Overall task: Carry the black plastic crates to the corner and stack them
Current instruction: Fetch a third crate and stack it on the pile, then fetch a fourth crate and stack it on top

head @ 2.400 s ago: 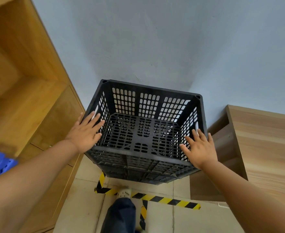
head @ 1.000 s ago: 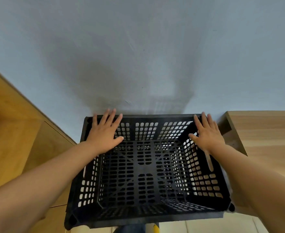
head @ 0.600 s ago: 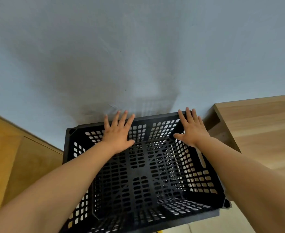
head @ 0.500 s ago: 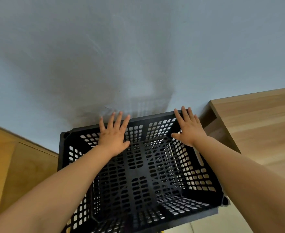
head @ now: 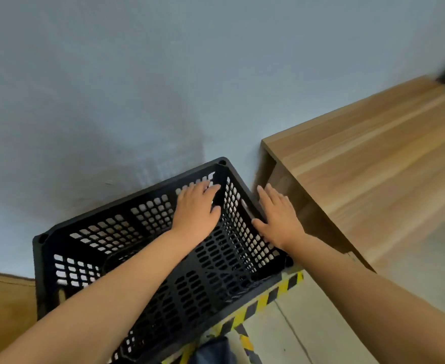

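A black plastic crate [head: 90, 248] with perforated walls stands open side up against the blue-grey wall [head: 163, 88], between two pieces of wooden furniture. My left hand [head: 196, 211] reaches inside it and lies flat against the far wall, close to the far right corner, fingers apart. My right hand [head: 278, 219] rests flat on the crate's right rim, fingers stretched along the outside, gripping nothing. My forearms hide much of the crate floor. What is under the crate is hidden.
A light wooden table [head: 373, 166] stands close on the right, its edge a hand's width from the crate. A wooden cabinet [head: 3, 306] is at the lower left. Yellow-black floor tape [head: 268, 298] runs under the crate's near side. My trouser leg [head: 213, 350] shows below.
Both hands have slid right toward the crate's far right corner. My right hand has gone from the inside wall to the right rim. The view has swung, and floor tape shows again.
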`<action>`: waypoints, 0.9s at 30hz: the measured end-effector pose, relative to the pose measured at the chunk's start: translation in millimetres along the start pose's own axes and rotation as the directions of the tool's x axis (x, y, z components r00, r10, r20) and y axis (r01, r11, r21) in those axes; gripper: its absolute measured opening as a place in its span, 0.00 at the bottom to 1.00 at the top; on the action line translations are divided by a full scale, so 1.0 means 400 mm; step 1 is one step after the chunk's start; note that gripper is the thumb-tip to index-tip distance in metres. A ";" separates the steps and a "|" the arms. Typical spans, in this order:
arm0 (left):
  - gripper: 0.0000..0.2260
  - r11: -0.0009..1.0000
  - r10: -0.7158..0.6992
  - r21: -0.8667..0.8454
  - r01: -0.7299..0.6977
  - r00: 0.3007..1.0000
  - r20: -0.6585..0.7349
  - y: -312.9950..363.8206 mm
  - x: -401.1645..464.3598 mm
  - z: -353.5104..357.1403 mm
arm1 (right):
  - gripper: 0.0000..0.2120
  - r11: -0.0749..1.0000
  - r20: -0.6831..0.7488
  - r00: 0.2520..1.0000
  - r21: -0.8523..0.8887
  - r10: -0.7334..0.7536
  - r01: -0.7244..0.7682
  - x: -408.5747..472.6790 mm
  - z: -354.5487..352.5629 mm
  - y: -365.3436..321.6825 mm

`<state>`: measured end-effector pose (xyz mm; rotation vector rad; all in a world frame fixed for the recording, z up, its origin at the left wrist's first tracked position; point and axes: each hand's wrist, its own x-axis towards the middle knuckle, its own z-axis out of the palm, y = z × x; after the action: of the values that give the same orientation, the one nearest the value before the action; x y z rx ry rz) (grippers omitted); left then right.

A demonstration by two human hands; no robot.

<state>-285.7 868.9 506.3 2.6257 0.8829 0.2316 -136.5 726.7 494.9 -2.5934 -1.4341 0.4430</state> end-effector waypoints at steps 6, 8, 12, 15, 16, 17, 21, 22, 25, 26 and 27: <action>0.21 0.955 0.298 -0.046 -0.295 0.950 0.097 0.327 -0.045 0.085 | 0.37 0.975 -0.069 0.972 0.031 0.223 -0.221 -0.283 -0.031 0.202; 0.21 0.939 0.345 -0.049 -0.341 0.928 0.144 0.418 -0.084 0.122 | 0.37 0.944 -0.085 0.942 0.083 0.325 -0.319 -0.397 -0.036 0.274; 0.20 0.878 0.476 -0.076 -0.473 0.845 0.241 0.608 -0.183 0.197 | 0.35 0.857 -0.073 0.865 0.199 0.497 -0.475 -0.656 -0.040 0.412; 0.20 0.813 0.574 -0.093 -0.576 0.764 0.295 0.753 -0.263 0.254 | 0.35 0.771 -0.062 0.779 0.213 0.624 -0.600 -0.855 -0.026 0.506; 0.20 0.784 0.610 -0.101 -0.613 0.730 0.307 0.809 -0.294 0.278 | 0.34 0.739 -0.067 0.745 0.221 0.663 -0.637 -0.928 -0.018 0.538; 0.20 0.756 0.643 -0.114 -0.645 0.698 0.315 0.859 -0.323 0.301 | 0.34 0.708 -0.075 0.713 0.229 0.697 -0.668 -0.996 -0.009 0.566; 0.22 0.625 0.763 -0.190 -0.757 0.541 0.353 1.071 -0.467 0.397 | 0.34 0.531 -0.083 0.532 0.285 0.843 -0.798 -1.293 0.038 0.641; 0.22 0.595 0.783 -0.215 -0.775 0.499 0.371 1.122 -0.507 0.419 | 0.34 0.470 -0.072 0.472 0.304 0.879 -0.829 -1.368 0.052 0.648; 0.24 0.506 0.833 -0.286 -0.814 0.376 0.405 1.262 -0.620 0.476 | 0.33 0.264 -0.028 0.271 0.349 0.962 -0.899 -1.579 0.095 0.658; 0.24 0.470 0.849 -0.302 -0.829 0.331 0.412 1.305 -0.656 0.494 | 0.33 0.201 -0.014 0.211 0.363 0.977 -0.910 -1.643 0.109 0.656; 0.25 0.430 0.863 -0.313 -0.847 0.283 0.419 1.347 -0.691 0.512 | 0.33 0.142 0.003 0.155 0.378 0.988 -0.915 -1.702 0.124 0.651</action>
<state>-153.3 243.8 514.3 2.6025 -0.8267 -0.2404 -284.3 11.1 505.0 -2.7519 0.6498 0.3436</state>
